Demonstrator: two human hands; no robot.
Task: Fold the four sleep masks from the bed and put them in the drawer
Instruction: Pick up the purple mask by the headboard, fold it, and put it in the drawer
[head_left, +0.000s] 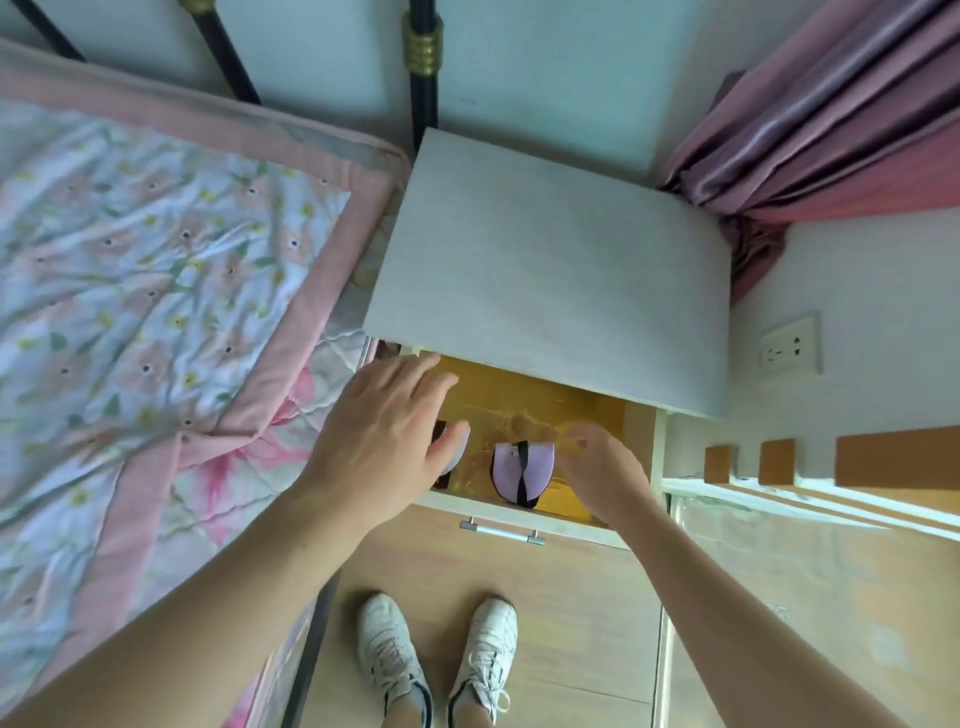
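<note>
The bed (156, 291) fills the left side, covered by a floral quilt (130, 270) with a pink border; black bars of its frame (423, 78) rise at the top. Just beside the bed's right edge stands a pale nightstand (550, 270), and pink curtains (831, 114) hang past its far right corner. A wall socket (789, 345) sits to the right of the nightstand.

Under the nightstand's near edge the drawer (519, 512) is pulled out, its floor yellow and glossy, a metal handle (501, 532) on its front.

Both bare forearms reach up from the bottom corners and meet over the drawer. The left hand (387, 441) lies palm down over the drawer's left end, fingers straight and spread a little, the thumb resting on a folded sleep mask (454, 457) that the hand mostly hides; only a pale edge and a dark strap end show. The right hand (605, 470) hovers over the drawer's right end, blurred, its fingers loosely bent and pointing left; I cannot tell whether they touch anything.

Between the two hands, near the drawer's front edge, lies a second folded sleep mask (522, 473), lilac, with a black strap across it.

Two white sneakers (436, 660) stand on the wooden floor (571, 623) below the drawer.
</note>
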